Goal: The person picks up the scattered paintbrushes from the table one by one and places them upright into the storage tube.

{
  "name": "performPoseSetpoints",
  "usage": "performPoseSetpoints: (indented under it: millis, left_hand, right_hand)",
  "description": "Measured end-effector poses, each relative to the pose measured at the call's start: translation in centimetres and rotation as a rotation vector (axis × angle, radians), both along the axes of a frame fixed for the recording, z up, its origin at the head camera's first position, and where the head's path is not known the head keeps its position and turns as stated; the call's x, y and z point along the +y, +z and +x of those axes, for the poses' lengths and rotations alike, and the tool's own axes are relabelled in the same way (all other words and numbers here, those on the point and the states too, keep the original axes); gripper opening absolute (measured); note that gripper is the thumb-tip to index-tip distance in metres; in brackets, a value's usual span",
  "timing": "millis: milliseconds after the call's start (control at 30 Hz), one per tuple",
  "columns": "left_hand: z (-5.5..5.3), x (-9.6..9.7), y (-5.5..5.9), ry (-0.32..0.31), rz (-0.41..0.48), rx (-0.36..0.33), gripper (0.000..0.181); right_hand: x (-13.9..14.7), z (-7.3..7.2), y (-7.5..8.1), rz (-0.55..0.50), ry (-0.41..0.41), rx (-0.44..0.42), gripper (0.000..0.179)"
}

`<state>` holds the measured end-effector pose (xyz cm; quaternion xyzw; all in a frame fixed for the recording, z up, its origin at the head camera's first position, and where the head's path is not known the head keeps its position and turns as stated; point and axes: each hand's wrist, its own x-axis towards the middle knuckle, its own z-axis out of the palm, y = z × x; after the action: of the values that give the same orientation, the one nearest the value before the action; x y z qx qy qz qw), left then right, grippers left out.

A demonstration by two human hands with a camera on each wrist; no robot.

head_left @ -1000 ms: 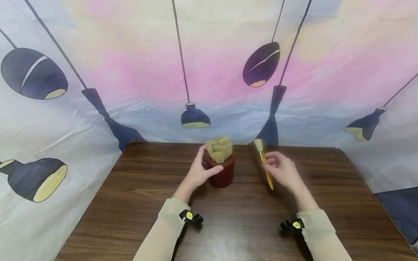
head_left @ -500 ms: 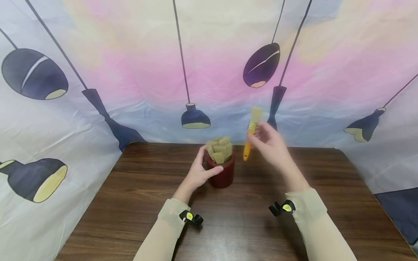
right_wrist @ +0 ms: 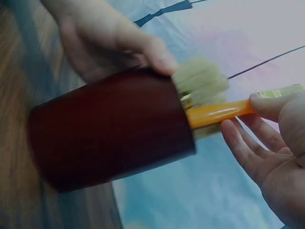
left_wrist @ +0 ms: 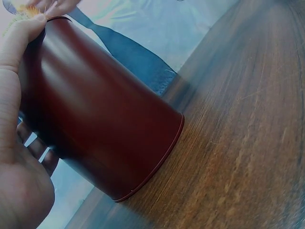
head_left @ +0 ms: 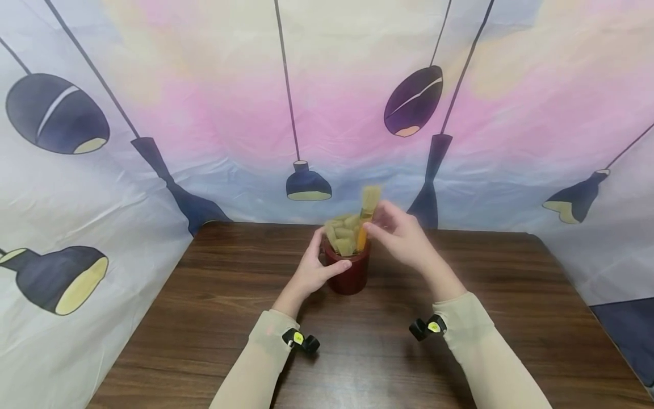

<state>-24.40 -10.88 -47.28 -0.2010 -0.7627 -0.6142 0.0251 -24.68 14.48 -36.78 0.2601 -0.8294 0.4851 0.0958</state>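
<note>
A dark red cylindrical pot stands upright on the wooden table, with several pale-bristled brushes packed in it, bristles up. My left hand grips the pot from the left, its thumb at the front of the rim; the left wrist view shows the fingers round the far side. Pinched between my right thumb and fingers is a paintbrush with an orange handle. Its handle end is inside the pot at the right of the rim, and its bristles point up above the others. My right hand is just right of the pot.
The brown wooden table runs back to a cloth backdrop printed with hanging lamps. Black wrist cameras are strapped to both sleeves.
My right hand has carried the orange-handled paintbrush up and leftward from beside the pot, then lowered its handle end into the rim. The left hand and pot have stayed in place.
</note>
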Motion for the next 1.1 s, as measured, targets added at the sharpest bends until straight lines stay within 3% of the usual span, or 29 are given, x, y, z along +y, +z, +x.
performPoseSetpoints:
  millis: [200,433,633,1100]
  left_hand:
    - [0.1,-0.1,0.1,-0.002,0.014,-0.004,0.090]
    - [-0.1,0.1,0.0,0.001,0.034,-0.001,0.096]
    - [0.0,0.1,0.2,0.003,0.021,0.003,0.090]
    - [-0.1,0.1,-0.1,0.003,0.012,0.004,0.092]
  right_hand:
    - [0.1,-0.2,-0.9,0.051,-0.019,0.009,0.020]
    - [-0.8,-0.4,-0.2,-0.042,-0.027,0.089,0.026]
    - [-1.9,-0.4,-0.2,-0.038,-0.033,0.150,0.025]
    - [-0.8,-0.4,-2.4,-0.007,-0.084,0.143,0.016]
